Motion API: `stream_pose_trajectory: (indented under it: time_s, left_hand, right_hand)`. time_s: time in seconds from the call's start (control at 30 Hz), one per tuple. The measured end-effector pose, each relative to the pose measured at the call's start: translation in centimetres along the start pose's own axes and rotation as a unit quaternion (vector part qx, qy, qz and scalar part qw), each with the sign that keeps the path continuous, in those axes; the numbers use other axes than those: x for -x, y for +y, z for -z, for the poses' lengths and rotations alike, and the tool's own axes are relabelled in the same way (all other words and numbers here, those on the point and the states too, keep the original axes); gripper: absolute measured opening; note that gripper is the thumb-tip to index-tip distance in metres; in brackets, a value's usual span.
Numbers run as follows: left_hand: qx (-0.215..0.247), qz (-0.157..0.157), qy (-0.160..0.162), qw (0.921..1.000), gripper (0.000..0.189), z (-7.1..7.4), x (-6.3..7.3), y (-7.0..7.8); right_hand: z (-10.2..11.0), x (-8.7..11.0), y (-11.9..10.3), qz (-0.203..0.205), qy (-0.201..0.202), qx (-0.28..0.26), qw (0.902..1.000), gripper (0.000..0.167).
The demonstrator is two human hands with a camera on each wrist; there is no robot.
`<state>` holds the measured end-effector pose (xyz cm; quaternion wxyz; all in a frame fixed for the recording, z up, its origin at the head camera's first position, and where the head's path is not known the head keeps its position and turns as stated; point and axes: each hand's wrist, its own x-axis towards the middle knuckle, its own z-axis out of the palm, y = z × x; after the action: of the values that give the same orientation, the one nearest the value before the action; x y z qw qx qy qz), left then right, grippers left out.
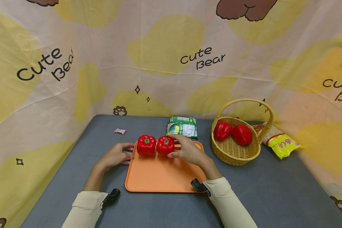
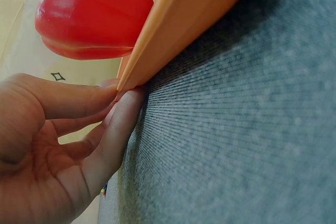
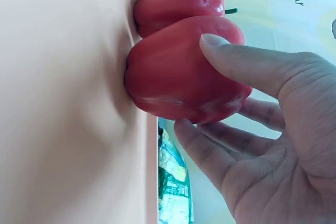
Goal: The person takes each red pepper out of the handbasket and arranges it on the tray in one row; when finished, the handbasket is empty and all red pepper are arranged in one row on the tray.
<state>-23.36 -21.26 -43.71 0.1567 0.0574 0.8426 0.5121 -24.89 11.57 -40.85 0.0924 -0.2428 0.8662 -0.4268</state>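
Note:
Two red bell peppers with green stems stand side by side at the far left part of an orange tray (image 1: 163, 177). My left hand (image 1: 118, 155) pinches the tray's left edge, thumb on top and a finger underneath in the left wrist view, near the left bell pepper (image 1: 146, 147). Around the right bell pepper (image 1: 164, 148), my right hand (image 1: 188, 150) has its thumb on the near side and its fingers on the far side. The right wrist view shows that thumb pressed on the held pepper (image 3: 178, 72), with the other pepper (image 3: 178, 1) just behind.
On the right stands a yellow wicker basket (image 1: 233, 158) with a tall handle and two more red peppers inside. A yellow snack bag (image 1: 283, 144) lies beside it. Behind the tray is a green packet (image 1: 182, 126), and a small pink wrapped candy (image 1: 120, 131) lies at the back left.

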Motion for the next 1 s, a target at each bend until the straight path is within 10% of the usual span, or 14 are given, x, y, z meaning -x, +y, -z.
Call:
stream_pose_trajectory:
  time_s: [1.0]
  left_hand:
    - [0.002, -0.002, -0.002, 1.0000, 0.057, 0.01, -0.10, -0.11]
  right_hand:
    - [0.00, 0.02, -0.05, -0.004, -0.005, 0.020, 0.9998, 0.074]
